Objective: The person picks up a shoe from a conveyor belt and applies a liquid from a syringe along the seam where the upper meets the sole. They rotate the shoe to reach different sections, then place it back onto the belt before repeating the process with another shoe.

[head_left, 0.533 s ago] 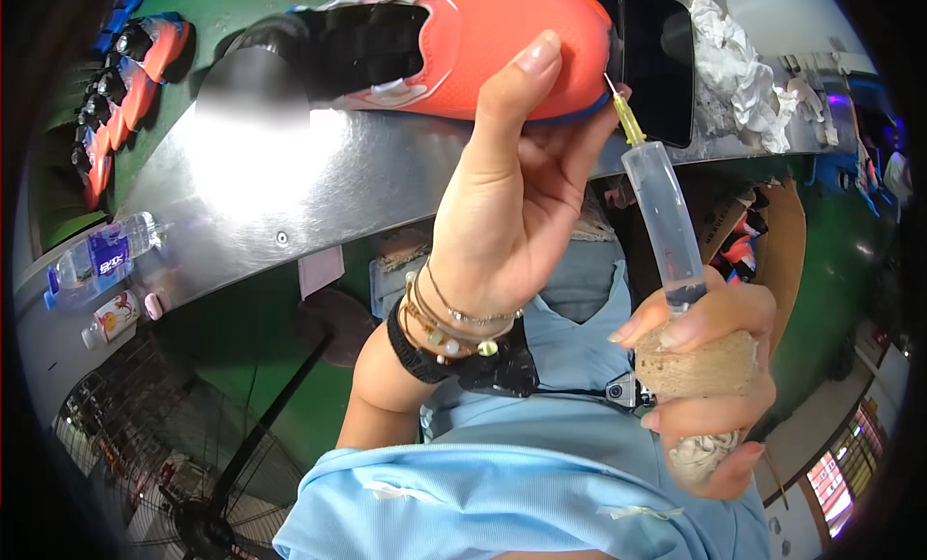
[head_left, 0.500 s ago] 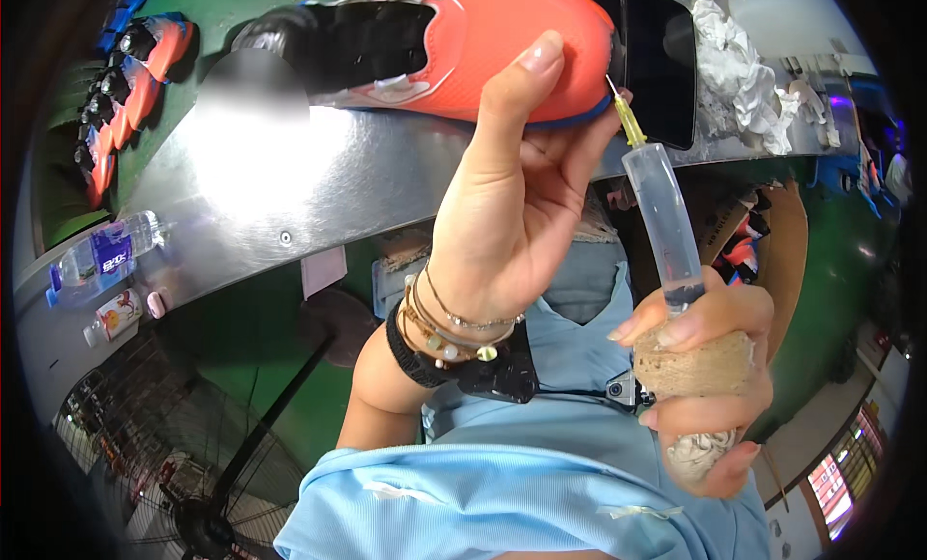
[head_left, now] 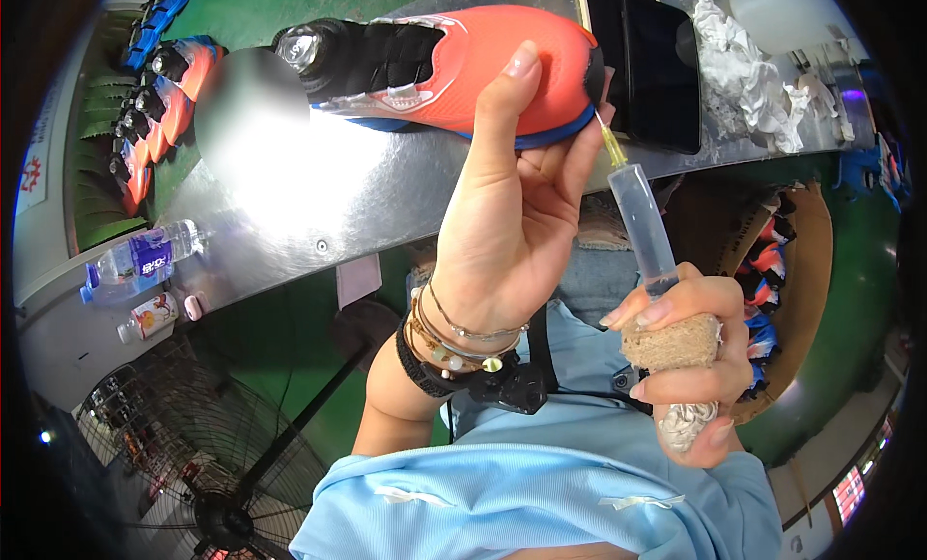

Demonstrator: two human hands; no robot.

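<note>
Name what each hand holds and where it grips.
Left hand grips the orange shoe at its toe end; right hand grips the syringe around its wrapped plunger end.

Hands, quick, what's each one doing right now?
Left hand: closed on the toe of the orange shoe, holding it up.
Right hand: closed around the syringe, needle tip at the shoe's toe edge.

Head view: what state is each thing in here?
Shoe: held up by the left hand, toe to the right.
Syringe: gripped in the right hand, needle tip at the shoe's toe edge.
Water bottle: lying on its side, capped.
Phone: screen dark.
</note>
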